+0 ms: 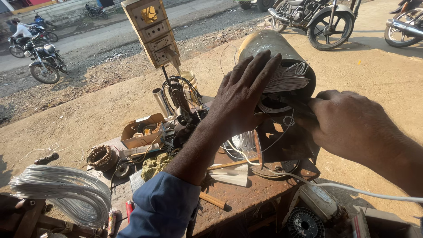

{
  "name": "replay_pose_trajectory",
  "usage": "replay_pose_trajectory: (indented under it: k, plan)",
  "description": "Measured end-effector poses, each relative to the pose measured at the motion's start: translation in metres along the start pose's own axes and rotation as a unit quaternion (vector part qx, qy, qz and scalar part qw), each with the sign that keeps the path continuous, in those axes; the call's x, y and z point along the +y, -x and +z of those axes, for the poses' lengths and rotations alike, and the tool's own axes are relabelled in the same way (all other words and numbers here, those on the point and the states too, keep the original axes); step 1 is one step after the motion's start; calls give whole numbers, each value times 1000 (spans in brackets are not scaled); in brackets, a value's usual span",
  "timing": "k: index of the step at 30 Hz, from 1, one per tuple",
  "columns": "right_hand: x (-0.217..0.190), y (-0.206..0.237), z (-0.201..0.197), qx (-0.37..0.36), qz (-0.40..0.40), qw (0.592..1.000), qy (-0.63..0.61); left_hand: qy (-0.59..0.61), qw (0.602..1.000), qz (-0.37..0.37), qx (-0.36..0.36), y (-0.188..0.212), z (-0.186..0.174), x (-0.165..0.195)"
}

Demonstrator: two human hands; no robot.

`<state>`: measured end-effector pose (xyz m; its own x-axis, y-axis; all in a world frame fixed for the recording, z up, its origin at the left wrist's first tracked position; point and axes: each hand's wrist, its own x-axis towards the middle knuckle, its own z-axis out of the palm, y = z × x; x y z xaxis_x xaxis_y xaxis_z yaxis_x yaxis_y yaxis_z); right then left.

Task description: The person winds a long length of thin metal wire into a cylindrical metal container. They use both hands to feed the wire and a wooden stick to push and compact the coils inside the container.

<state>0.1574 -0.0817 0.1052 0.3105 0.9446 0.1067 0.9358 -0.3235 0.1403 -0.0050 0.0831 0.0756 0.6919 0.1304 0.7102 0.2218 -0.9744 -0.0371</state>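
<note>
Far out to the left of my left hand (243, 98), a big skein of pale winding wire (61, 191) hangs over a wooden frame. Nearer, still left of that hand, I see a small brown copper coil (102, 157) and an open cardboard box (142, 130) of odds and ends on the rusty workbench (246, 194). Above the box a wooden switchboard (155, 31) stands tilted, with black cables beneath it. My left arm comes up in a blue sleeve (164, 207). The left hand lies flat and spread, fingers splayed, pressing on the bundled white windings (288, 78) at the open end of a cylindrical motor stator (269, 44) that lies on its side on the bench. It clasps nothing; it only bears down on the wires. Just below this hand a wooden-handled hammer (233, 164) rests beside a loose loop of wire. My right hand (348, 125) is curled tight at the stator's mouth, just right of the left; whether it pinches a wire or tool I cannot tell. Beyond it, motorcycles (321, 20) are parked on the dirt.
</note>
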Motion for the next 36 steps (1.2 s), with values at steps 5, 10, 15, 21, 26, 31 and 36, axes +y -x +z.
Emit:
replay_pose_trajectory:
  k: [5,10,15,21,26,31,36]
  plan:
    - [-4,-1,-3,-31,19,999,27,12,1000,4,6,-3,1,1]
    - [-3,-5,3,-27,4,1000,12,-13,1000,-4,-12,-4,-1,0]
    - [1,-9,10,-24,-10,1000,-9,4,1000,6,-2,-8,2,0]
    - [5,-13,6,-63,-23,994,-88,0,1000,5,-16,-14,6,-6]
    - [2,4,-2,-91,-10,994,-63,10,1000,10,7,-12,14,-10]
    - [5,31,-2,-91,-44,995,-6,21,1000,11,15,-10,20,-12]
    - [8,42,7,-57,-45,997,-4,7,999,-32,-23,-10,14,0]
